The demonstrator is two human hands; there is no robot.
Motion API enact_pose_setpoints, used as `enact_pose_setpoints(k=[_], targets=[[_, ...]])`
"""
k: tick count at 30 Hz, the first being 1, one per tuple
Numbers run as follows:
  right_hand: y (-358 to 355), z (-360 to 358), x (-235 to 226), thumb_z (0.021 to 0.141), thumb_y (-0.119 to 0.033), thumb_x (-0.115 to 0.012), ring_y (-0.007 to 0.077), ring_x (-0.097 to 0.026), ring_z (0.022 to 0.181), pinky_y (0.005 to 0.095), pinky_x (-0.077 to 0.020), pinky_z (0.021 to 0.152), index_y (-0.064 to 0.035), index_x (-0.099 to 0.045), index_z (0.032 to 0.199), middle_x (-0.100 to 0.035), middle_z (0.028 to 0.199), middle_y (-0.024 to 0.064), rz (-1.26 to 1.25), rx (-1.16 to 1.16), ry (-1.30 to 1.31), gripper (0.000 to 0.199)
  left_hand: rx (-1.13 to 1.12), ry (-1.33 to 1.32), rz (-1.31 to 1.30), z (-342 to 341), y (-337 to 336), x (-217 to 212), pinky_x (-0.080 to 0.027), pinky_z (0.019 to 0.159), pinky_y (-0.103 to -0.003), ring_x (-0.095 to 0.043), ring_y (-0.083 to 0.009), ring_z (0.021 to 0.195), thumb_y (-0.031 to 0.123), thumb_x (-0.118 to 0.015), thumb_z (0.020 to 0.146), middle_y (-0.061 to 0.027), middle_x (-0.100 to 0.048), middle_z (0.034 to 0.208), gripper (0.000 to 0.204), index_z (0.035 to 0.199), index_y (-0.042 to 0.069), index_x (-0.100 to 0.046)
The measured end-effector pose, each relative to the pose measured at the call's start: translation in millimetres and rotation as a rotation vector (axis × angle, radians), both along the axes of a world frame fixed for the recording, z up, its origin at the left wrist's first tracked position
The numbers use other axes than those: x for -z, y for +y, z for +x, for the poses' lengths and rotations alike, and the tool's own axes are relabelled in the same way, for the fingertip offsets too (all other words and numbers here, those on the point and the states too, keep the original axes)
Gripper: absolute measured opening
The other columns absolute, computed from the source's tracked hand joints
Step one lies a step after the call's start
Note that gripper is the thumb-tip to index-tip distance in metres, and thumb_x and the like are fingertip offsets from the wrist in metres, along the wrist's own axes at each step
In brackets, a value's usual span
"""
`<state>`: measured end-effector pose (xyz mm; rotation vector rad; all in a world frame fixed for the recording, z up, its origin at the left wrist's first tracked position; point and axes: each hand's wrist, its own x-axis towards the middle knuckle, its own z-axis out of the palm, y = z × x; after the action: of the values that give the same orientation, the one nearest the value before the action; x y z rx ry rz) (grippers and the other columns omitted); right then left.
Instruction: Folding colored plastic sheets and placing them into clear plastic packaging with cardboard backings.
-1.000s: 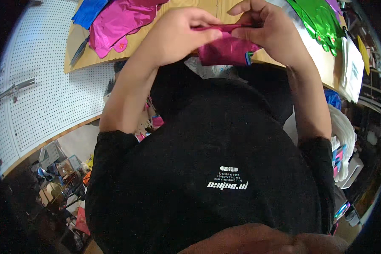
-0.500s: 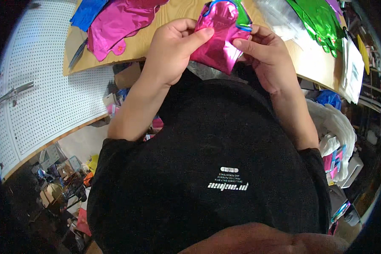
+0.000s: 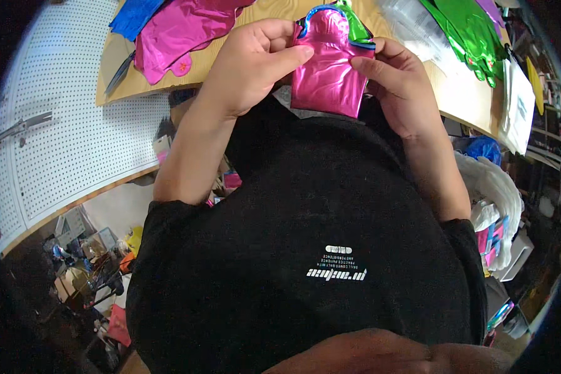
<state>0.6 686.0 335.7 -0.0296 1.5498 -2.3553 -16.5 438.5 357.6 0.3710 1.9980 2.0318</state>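
A folded pink metallic foil balloon (image 3: 330,87) hangs upright between my two hands, in front of the table's near edge. Blue and green foil edges show at its top, behind a rounded pink tab. My left hand (image 3: 255,65) pinches its left side, thumb on the front face and fingers behind. My right hand (image 3: 396,75) grips the right side the same way, near a dark blue edge. The backs of the fingers behind the foil are hidden. Lower down, the pink face lies fairly flat, with a few creases.
On the wooden table (image 3: 268,9), pink foil (image 3: 181,34) and blue foil (image 3: 134,19) lie at left, near scissors (image 3: 119,73). Clear plastic bags (image 3: 411,28) and green foil (image 3: 458,34) lie at right. A white pegboard (image 3: 75,118) stands at left; a white bag (image 3: 495,187) is at lower right.
The pink foil has been straightened: its lower part, tilted and crumpled before, now hangs flatter and squarer. My hands have spread slightly apart while keeping hold of it.
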Motion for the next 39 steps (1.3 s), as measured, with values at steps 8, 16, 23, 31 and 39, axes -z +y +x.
enact_pose_setpoints(k=[8, 16, 23, 31, 39], targets=[[9, -3, -3, 0.097, -0.004, -0.069, 0.0125, -0.071, 0.092, 0.0298, -0.0571, 0.083, -0.0063, -0.070, 0.111, -0.075, 0.104, 0.0039, -0.007, -0.070, 0.051, 0.014, 0.029, -0.060, 0.081, -1, -2, 4, -0.052, 0.067, -0.021, -0.067, -0.0064, 0.076, 0.007, -0.068, 0.100, -0.0029, -0.074, 0.089, 0.016, 0.113, -0.001, -0.071], [12, -2, 2, 0.098, 0.000, -0.067, 0.0144, -0.071, 0.093, 0.0266, -0.0574, 0.078, -0.0039, -0.070, 0.111, -0.075, 0.104, 0.0066, -0.008, -0.067, 0.179, 0.014, 0.027, -0.041, 0.041, -3, -7, -5, -0.061, 0.078, -0.028, -0.074, -0.0151, 0.088, -0.005, -0.060, 0.097, -0.0107, -0.076, 0.102, 0.023, 0.115, -0.002, -0.074], [1, 2, 0, 0.093, 0.010, -0.060, 0.0075, -0.064, 0.085, 0.0223, -0.0501, 0.076, -0.0003, -0.074, 0.100, -0.073, 0.093, 0.0025, 0.289, 0.086, 0.607, 0.019, 0.127, -0.012, 0.088, -5, -14, -3, -0.062, 0.079, -0.031, -0.074, -0.0180, 0.093, -0.003, -0.056, 0.098, -0.0114, -0.076, 0.104, 0.023, 0.114, -0.001, -0.073], [2, 0, 3, 0.090, 0.012, -0.059, 0.0116, -0.069, 0.092, 0.0259, -0.0539, 0.084, 0.0008, -0.074, 0.098, -0.074, 0.098, 0.0061, 0.367, 0.170, 0.700, 0.020, 0.124, -0.285, 0.238, -7, 1, -11, -0.056, 0.084, -0.027, -0.071, -0.0145, 0.095, 0.009, -0.067, 0.100, -0.0084, -0.073, 0.106, 0.032, 0.130, -0.004, -0.064], [23, -8, -2, 0.102, -0.001, -0.056, 0.0182, -0.068, 0.100, 0.0289, -0.0525, 0.090, 0.0025, -0.068, 0.105, -0.070, 0.111, 0.0122, 0.297, 0.037, 0.562, 0.013, 0.118, -0.126, 0.051, -4, 4, 0, -0.057, 0.078, -0.023, -0.071, -0.0076, 0.087, 0.008, -0.068, 0.101, -0.0040, -0.076, 0.099, 0.026, 0.125, -0.001, -0.068]])
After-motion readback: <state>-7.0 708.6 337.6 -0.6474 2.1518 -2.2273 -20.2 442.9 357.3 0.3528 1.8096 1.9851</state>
